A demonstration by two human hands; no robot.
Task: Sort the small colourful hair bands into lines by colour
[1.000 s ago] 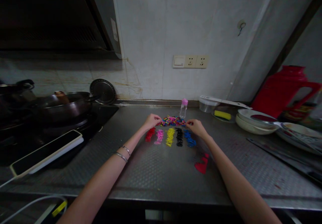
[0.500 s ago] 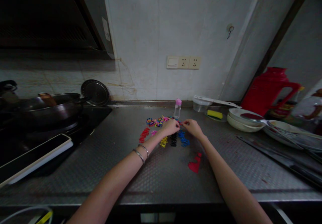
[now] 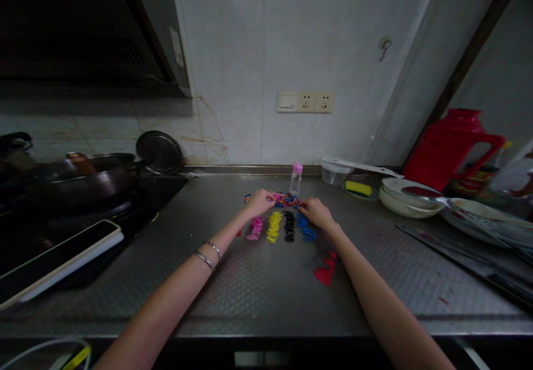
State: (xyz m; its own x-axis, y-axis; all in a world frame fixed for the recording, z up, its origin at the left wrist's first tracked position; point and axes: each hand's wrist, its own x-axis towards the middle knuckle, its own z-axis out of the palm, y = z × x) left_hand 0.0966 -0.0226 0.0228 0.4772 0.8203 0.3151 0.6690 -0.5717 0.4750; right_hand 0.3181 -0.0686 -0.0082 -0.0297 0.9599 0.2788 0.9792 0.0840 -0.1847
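My left hand (image 3: 260, 202) is at the left part of a mixed pile of small coloured elastic bands (image 3: 286, 199), fingertips pinched together; what they hold is too small to make out. At the pile's right end, my right hand (image 3: 317, 211) has thumb and finger closed, their contents also unclear. Nearer me lie sorted rows of bands: pink (image 3: 255, 228), yellow (image 3: 273, 227), black (image 3: 289, 226) and blue (image 3: 306, 229). Red bands (image 3: 239, 233) are mostly hidden by my left forearm. Behind the pile stands a small clear bottle (image 3: 295, 182) with a pink cap.
A red flat piece (image 3: 326, 272) lies on the steel counter (image 3: 250, 298) near my right forearm. To the right are a sponge (image 3: 358, 187), stacked bowls (image 3: 410, 203) and a red thermos (image 3: 449, 153). A pan (image 3: 95, 176) and a phone-like slab (image 3: 62, 262) are left.
My left hand has moved left, away from my right hand, uncovering more of the pink and yellow rows while its forearm now covers most of the red one. My right hand has barely moved.
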